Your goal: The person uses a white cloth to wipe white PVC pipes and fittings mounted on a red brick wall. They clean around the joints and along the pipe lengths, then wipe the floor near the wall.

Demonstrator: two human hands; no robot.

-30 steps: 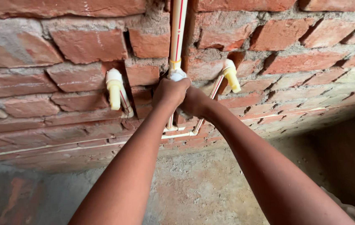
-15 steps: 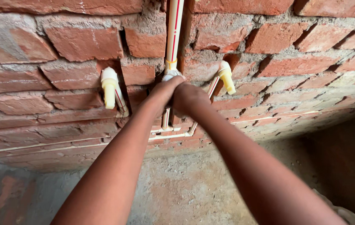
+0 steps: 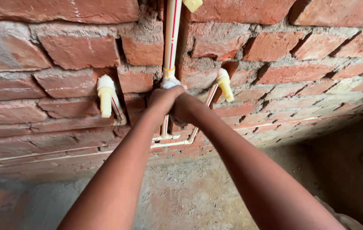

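Both hands, left [image 3: 161, 100] and right [image 3: 184, 107], clasped round white fitting [image 3: 169, 82] (mostly hidden), vertical pipe [image 3: 171, 38] above.

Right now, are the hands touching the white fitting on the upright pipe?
Touching: the head view shows the left hand and right hand wrapped against the white fitting.

packages: none in view.
labels: none as stickers or tags; the one printed marking is a thin red stripe running lengthwise down the cream-white vertical plastic pipe [image 3: 171, 38], set in a groove of the rough red brick wall [image 3: 275, 47].
more stripes: similar red lines on the slanted pipe pieces left and right of that vertical pipe.
signs: none.
screens: none.
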